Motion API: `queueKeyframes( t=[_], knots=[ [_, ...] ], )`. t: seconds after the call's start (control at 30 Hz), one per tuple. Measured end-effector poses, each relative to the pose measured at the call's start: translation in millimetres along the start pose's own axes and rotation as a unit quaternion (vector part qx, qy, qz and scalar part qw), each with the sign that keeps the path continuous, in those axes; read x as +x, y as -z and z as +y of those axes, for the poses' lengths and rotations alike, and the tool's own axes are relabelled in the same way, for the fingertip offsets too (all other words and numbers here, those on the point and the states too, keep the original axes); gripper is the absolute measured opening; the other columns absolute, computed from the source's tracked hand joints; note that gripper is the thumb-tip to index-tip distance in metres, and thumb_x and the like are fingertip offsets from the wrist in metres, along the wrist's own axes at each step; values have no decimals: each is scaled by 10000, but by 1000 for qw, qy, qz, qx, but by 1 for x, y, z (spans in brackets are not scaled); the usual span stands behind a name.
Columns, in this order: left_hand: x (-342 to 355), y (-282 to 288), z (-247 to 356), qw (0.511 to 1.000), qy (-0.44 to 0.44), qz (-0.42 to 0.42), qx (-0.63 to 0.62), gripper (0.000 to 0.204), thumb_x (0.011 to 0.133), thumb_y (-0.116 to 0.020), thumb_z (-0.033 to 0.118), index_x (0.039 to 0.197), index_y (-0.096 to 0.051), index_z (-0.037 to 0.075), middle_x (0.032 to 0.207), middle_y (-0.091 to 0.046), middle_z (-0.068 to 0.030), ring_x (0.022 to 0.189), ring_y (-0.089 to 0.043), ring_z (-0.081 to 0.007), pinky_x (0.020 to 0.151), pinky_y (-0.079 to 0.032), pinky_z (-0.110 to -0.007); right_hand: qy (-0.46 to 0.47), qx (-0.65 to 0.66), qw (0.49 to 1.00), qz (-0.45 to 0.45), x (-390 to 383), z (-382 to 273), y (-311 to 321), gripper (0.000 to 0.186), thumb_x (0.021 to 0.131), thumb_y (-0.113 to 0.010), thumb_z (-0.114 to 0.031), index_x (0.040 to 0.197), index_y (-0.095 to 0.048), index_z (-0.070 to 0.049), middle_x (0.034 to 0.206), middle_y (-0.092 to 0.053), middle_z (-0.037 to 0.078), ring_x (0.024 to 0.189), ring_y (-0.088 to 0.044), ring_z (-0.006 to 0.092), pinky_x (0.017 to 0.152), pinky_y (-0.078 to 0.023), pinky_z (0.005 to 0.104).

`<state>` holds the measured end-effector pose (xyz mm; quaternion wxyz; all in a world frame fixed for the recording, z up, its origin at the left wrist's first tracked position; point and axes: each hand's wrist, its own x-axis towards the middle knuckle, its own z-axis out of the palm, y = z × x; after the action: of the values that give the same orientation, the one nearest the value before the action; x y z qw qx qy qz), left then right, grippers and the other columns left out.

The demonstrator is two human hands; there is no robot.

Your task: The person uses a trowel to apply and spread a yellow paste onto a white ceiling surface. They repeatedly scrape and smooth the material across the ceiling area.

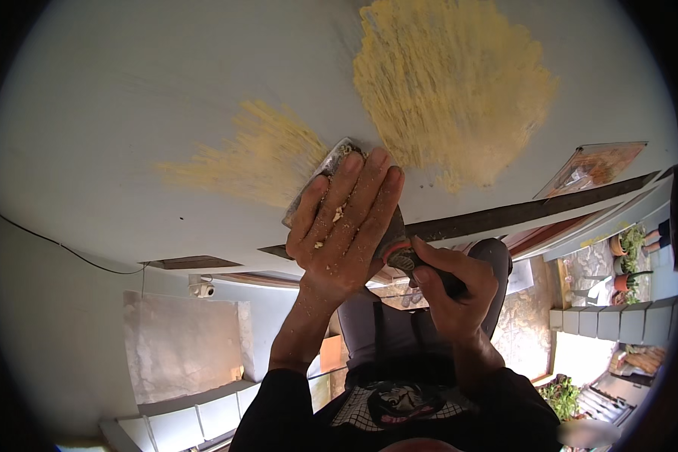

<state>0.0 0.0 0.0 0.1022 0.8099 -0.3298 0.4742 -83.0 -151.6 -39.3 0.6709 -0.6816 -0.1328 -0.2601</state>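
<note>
A broad-bladed scraper (394,228) with a red collar and dark handle lies against a pale grey surface. My right hand (458,290) is closed around its handle, thumb along the near end. My left hand (346,218) lies over the blade, its fingers stretched out, with pale crumbs on its back. Beyond the fingertips shows the blade's scuffed metal edge (343,148). A large yellow patch (452,90) spreads on the surface to the right of the fingers. To their left is a smaller streaked yellow patch (256,154).
A thin dark cable (60,245) runs along the left side, near a small white camera (201,287). At the right, a printed sheet (591,170) is on the surface beside a long dark slot (505,217). Potted plants (631,248) stand farther right.
</note>
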Motion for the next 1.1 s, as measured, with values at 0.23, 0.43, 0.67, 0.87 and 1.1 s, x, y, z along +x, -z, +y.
queueKeyframes(
  t=[0.23,0.43,0.67,0.87,1.1],
  knots=[
    [-11,-3,14,1000,10,-16,-24,424,971,-498,444,1168,-709,133,1264,-664,-39,1266,-561,-205,1118,-344,-384,-54,23,998,27,-12,-1,-2,309,833,-681,57,1141,-680,37,921,-732,171,784,-682,125,693,-526,236],
    [16,18,0,999,17,13,28,305,941,-573,272,1170,-706,120,1271,-661,-48,1272,-559,-204,1106,-350,-388,-14,25,1000,-7,12,-21,-9,271,871,-644,71,1141,-670,61,911,-726,153,732,-671,122,641,-531,239],
    [23,24,3,1000,2,-17,21,262,900,-636,177,1149,-712,155,1264,-667,-12,1256,-570,-167,1085,-378,-367,-18,29,999,8,1,-7,-15,263,872,-645,58,1133,-664,83,890,-720,155,719,-663,113,639,-529,234],
    [2,13,9,999,-9,-46,19,250,918,-615,187,1144,-716,154,1241,-679,-3,1242,-580,-165,1075,-389,-357,-43,26,998,36,-16,-3,-12,273,857,-646,74,1129,-669,76,887,-722,151,719,-663,112,638,-520,224],
    [4,14,14,999,16,-32,1,246,933,-587,214,1125,-727,154,1213,-692,-6,1253,-570,-160,1096,-377,-348,-54,10,998,26,-17,-9,-5,278,849,-659,71,1126,-676,63,918,-723,159,736,-666,113,647,-519,227]
  ],
)
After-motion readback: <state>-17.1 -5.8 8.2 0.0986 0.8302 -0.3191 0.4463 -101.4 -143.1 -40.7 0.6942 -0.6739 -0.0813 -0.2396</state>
